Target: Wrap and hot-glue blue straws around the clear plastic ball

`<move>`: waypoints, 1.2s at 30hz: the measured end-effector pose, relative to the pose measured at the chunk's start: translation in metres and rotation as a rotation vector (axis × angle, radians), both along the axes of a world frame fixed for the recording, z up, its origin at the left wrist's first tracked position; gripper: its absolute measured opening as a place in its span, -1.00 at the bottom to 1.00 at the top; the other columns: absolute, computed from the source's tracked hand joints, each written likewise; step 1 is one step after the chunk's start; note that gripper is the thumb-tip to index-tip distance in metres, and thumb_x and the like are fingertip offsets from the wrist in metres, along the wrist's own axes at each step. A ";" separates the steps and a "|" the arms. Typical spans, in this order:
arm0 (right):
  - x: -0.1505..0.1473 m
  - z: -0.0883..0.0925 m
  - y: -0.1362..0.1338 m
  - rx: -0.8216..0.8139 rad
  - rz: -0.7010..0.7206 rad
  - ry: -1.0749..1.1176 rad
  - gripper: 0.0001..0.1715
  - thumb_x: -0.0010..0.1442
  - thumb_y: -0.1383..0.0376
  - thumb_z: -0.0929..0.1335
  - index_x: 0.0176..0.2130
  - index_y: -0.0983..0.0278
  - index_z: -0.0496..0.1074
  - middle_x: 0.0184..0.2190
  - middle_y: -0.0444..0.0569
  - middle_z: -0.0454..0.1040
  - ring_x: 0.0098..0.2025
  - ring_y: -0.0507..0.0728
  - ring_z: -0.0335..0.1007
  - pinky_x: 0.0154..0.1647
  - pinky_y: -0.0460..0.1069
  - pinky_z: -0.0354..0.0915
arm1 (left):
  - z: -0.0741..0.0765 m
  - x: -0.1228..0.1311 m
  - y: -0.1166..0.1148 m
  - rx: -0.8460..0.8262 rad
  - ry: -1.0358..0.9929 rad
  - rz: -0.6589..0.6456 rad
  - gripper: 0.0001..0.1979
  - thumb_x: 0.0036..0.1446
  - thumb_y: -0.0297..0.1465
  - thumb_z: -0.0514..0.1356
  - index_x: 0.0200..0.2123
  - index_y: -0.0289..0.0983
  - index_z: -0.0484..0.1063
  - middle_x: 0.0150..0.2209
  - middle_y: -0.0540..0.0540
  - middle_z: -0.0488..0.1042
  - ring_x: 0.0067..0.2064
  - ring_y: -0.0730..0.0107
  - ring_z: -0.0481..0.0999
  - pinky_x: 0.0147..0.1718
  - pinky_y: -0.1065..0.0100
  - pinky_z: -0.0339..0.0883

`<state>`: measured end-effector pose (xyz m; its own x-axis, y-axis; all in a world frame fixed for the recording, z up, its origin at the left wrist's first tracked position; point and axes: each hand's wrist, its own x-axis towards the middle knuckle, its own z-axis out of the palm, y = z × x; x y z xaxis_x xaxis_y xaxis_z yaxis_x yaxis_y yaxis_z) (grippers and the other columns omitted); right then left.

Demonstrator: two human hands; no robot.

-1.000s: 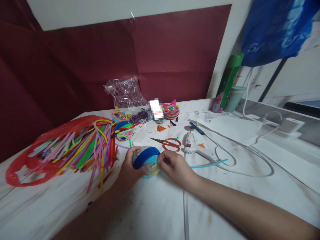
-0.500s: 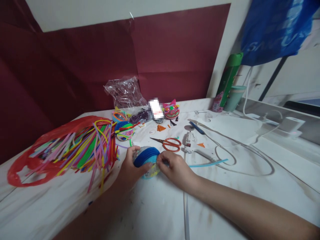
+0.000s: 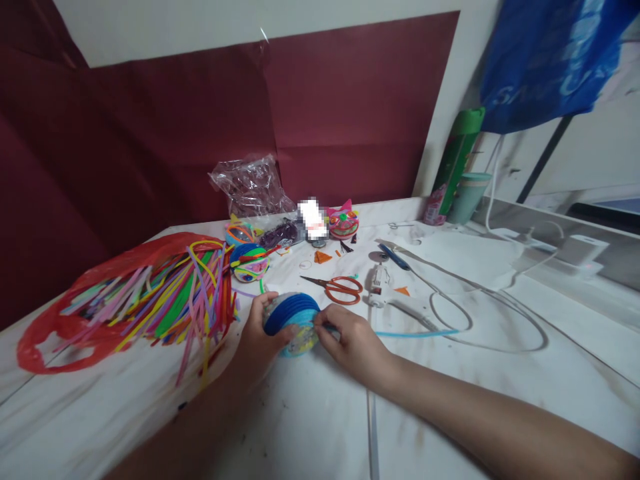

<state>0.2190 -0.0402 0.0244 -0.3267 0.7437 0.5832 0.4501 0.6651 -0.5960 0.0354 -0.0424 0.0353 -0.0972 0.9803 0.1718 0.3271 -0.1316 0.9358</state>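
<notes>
A ball (image 3: 295,313) wrapped in rows of dark blue and light blue pipe cleaner sits between my hands; its lower front shows a clear and yellow surface. My left hand (image 3: 263,333) is closed around its left side, the thumb across the front. At the ball's right edge my right hand (image 3: 345,337) pinches a light blue pipe cleaner (image 3: 415,334), whose loose end sticks out to the right past the hand. The fingertips hide where it meets the ball. Just beyond lie orange-handled scissors (image 3: 343,289), and a white glue gun (image 3: 383,287) rests to their right.
Many coloured pipe cleaners (image 3: 165,300) lie on a red plastic bag (image 3: 35,343) at left. Decorated balls (image 3: 250,263) and a pink-eared one (image 3: 344,223) stand behind. A blue-handled tool (image 3: 394,256) and the glue gun's cord (image 3: 500,343) lie at right, near a green can (image 3: 457,160).
The ball has turned slightly in my left hand, showing more of its yellow part. The loose end of the light blue pipe cleaner has swung a little lower and toward me.
</notes>
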 end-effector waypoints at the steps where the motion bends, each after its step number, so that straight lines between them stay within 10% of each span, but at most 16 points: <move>1: 0.000 0.000 0.000 0.008 0.001 -0.007 -0.86 0.13 0.44 0.24 -0.40 0.24 0.33 -0.48 -0.10 0.39 -0.43 0.05 0.34 -0.37 -0.09 0.26 | 0.001 0.000 0.000 -0.001 0.003 -0.006 -0.38 -0.18 -0.26 0.30 0.00 -0.21 0.22 -0.08 -0.14 0.37 -0.06 0.10 0.41 -0.10 0.14 0.30; 36: 0.003 0.002 0.004 -0.021 -0.004 0.032 -0.87 0.11 0.45 0.29 -0.42 0.25 0.35 -0.50 -0.12 0.39 -0.44 0.05 0.34 -0.40 -0.09 0.26 | 0.001 0.002 -0.001 -0.026 -0.078 -0.011 -0.38 -0.23 -0.24 0.29 -0.04 -0.22 0.23 -0.14 -0.10 0.38 -0.14 0.18 0.40 -0.21 0.26 0.29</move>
<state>0.2222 -0.0358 0.0265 -0.3057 0.7572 0.5772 0.4332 0.6504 -0.6239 0.0376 -0.0430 0.0364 -0.0987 0.9854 0.1391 0.2522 -0.1104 0.9614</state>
